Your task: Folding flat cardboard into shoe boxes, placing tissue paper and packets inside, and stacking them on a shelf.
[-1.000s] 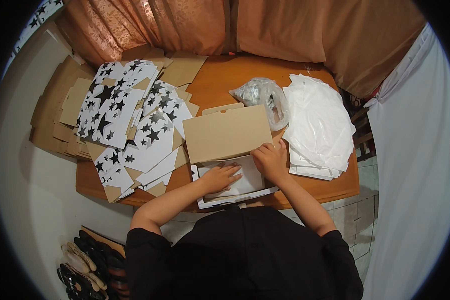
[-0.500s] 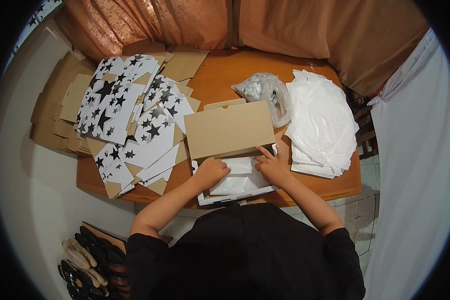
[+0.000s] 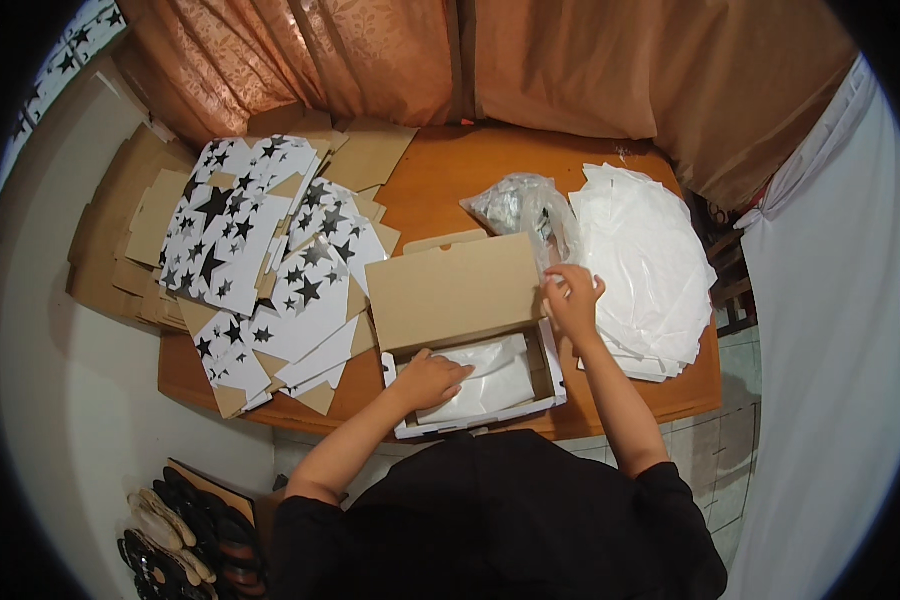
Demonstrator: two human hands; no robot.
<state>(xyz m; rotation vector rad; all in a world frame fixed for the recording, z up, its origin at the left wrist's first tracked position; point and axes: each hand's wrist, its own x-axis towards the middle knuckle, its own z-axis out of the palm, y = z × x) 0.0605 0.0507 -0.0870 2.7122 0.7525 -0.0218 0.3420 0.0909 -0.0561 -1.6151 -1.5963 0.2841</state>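
An open cardboard box (image 3: 558, 385) with a white outside and brown inside stands at the table's near edge. Its brown lid (image 3: 455, 290) is tipped back, away from me. Inside lies a packet of folded white tissue paper (image 3: 490, 385). My left hand (image 3: 433, 382) rests on the packet's left part, fingers stretched out. Just past the lid's right edge is my right hand (image 3: 573, 303), raised with its fingers bent and apart. It is nearest to a clear plastic bag (image 3: 525, 207) of silvery contents behind the lid; whether the fingertips touch the bag is unclear.
Star-printed flat box blanks (image 3: 305, 290) are heaped on the table (image 3: 440, 165) at left, with plain brown cardboard (image 3: 120, 235) behind them. A stack of white tissue sheets (image 3: 650, 265) lies at right. Several sandals (image 3: 185, 525) are at lower left. Curtains hang behind.
My right hand has left the box's inner right side and moved up beside the lid, toward the plastic bag. My left hand has flattened onto the tissue paper. The whole view has shifted slightly.
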